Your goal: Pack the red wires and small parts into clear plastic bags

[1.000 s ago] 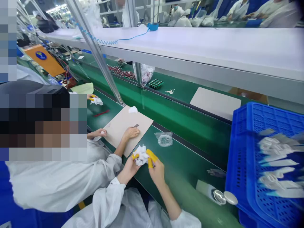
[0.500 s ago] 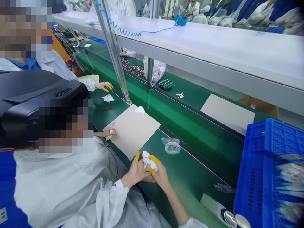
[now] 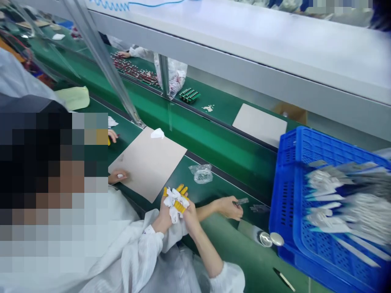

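Observation:
Crumpled white tissue (image 3: 174, 200) with small dark marks lies between my two hands, just over the near edge of the green bench. My left hand (image 3: 164, 215) cups it from below, yellow finger cots showing at its fingertips. From the other side my right hand (image 3: 190, 214) grips it, a yellow-covered finger lying across the top. Beyond my hands, a clear plastic bag (image 3: 203, 174) rests on the bench. Passing behind my right wrist, a co-worker's hand (image 3: 231, 207) holds a small clear strip.
A beige board (image 3: 149, 162) lies ahead, with a co-worker's other hand (image 3: 118, 176) at its left edge. To the right stands a blue crate (image 3: 285, 195) of bagged items. A round tin (image 3: 265, 239) and a pen (image 3: 284, 279) lie nearby. A metal post (image 3: 106, 65) rises ahead.
My view has swung right and down. The tissue is spread more loosely in my hands. A co-worker's hand has come out to the right, holding a clear strip.

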`<state>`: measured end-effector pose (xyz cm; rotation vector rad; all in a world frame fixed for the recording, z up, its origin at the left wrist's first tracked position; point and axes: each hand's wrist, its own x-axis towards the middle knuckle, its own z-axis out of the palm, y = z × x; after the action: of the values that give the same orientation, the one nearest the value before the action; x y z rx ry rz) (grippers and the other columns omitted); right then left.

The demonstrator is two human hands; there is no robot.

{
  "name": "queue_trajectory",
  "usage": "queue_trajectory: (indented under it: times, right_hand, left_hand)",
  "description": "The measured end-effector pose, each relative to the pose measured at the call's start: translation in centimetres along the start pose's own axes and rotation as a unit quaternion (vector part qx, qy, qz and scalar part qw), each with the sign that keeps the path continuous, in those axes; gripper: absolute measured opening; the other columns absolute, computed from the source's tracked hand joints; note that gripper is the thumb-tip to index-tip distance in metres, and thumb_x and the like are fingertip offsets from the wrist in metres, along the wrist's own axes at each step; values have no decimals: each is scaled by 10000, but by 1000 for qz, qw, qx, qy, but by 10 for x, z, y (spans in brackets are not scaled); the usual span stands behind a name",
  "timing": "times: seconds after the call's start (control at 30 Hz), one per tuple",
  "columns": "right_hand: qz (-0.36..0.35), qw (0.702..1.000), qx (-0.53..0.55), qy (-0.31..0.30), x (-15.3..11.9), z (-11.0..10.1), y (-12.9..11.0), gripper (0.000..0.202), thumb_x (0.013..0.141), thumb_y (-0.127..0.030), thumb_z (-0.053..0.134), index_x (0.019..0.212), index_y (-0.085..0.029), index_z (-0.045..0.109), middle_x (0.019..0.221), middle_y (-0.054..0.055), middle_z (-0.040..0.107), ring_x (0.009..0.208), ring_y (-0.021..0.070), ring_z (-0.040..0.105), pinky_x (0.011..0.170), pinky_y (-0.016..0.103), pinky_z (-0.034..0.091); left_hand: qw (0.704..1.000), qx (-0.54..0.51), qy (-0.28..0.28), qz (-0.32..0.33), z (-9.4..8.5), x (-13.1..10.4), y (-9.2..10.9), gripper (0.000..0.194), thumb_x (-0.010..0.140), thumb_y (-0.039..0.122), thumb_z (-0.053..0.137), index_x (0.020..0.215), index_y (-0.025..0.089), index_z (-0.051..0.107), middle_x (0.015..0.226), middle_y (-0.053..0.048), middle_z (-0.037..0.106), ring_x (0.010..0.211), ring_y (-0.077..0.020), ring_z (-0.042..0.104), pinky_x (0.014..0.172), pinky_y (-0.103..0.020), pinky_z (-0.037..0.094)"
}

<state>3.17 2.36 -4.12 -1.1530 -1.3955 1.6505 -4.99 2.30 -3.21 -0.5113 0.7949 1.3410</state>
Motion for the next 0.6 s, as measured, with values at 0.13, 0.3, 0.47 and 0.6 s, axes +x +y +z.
queue_trajectory:
  times: [0.13,0.3,0.47,0.6]
  right_hand:
    - [-33,998,-21,46,5,-15,-25,300,689,-224,632,985,-210,683,985,60,688,953,235,612,886,386,475]
    - [-40,994,-22,95,30,-26,-47,287,661,-179,622,935,-217,696,1031,66,645,1048,232,542,981,396,389]
    - [17,997,61,49,82,9,-56,309,649,-306,705,921,-162,676,902,55,685,882,227,628,818,367,501]
    - [63,990,126,29,118,49,-57,383,592,-335,770,907,-144,665,874,46,701,854,232,649,787,358,514]
  left_hand:
    - [999,-4,4,33,23,6,-6,431,873,411,341,1108,151,590,922,-97,687,876,-247,652,818,-371,506]
    - [999,4,14,47,32,-4,-2,474,896,473,241,1059,223,609,1010,-74,674,1038,-243,597,908,-408,465]
    - [995,42,63,64,12,-24,-1,476,887,481,238,1019,223,616,1104,-78,634,1159,-247,519,1010,-480,366]
    - [992,87,68,59,-31,-28,-4,471,848,504,312,1065,200,598,1092,-127,637,1124,-286,550,971,-519,403]
